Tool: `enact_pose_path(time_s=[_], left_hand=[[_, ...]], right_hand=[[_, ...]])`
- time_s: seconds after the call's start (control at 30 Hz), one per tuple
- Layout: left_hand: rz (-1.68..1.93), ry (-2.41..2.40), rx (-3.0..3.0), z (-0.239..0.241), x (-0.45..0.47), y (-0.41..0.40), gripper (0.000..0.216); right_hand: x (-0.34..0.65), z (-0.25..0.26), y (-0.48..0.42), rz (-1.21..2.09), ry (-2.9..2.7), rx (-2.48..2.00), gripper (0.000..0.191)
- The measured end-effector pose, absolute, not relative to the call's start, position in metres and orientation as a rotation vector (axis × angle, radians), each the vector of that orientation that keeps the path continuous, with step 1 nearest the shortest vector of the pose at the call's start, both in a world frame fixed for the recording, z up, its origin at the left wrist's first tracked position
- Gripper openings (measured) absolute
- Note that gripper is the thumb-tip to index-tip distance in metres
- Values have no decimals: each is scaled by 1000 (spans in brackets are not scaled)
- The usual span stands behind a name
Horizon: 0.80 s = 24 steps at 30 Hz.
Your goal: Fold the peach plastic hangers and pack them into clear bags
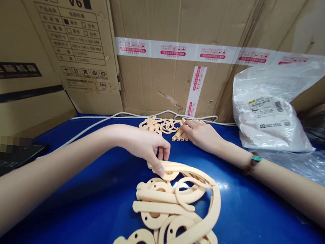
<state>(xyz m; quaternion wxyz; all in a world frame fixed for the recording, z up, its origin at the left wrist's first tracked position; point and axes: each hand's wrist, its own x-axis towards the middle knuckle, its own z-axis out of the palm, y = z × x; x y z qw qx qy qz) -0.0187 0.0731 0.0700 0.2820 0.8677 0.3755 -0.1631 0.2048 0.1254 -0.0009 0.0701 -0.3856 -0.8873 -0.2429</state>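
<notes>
My left hand (150,145) reaches over the near heap of beige parts, its thumb and fingers closed on the end of a curved beige strip (188,169). The strip lies on top of the heap's far side. Below it are beige rings (154,220), several with small holes, and long straight or bent beige strips (193,234). Further back, my right hand (200,134) is bent over a row of beige rod-shaped pieces (180,136), fingers touching them. What its fingertips grip is partly hidden. Left of that row lie smaller beige ring-shaped pieces (158,124).
The blue tabletop (85,203) carries both groups of parts. White cables (93,123) run along its back edge. Cardboard boxes (161,18) wall the back and left. A white plastic bag (269,113) with a label stands at right, near clear plastic film (313,165). A dark object (30,153) lies left.
</notes>
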Motion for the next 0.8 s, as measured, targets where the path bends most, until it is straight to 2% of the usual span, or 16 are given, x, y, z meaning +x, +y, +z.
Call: enact_pose_path(time_s=[0.8], left_hand=[[-413,1038,2265,71,-13,68,47]], right_hand=[[205,0,125,-708,-2696,-1087,28]])
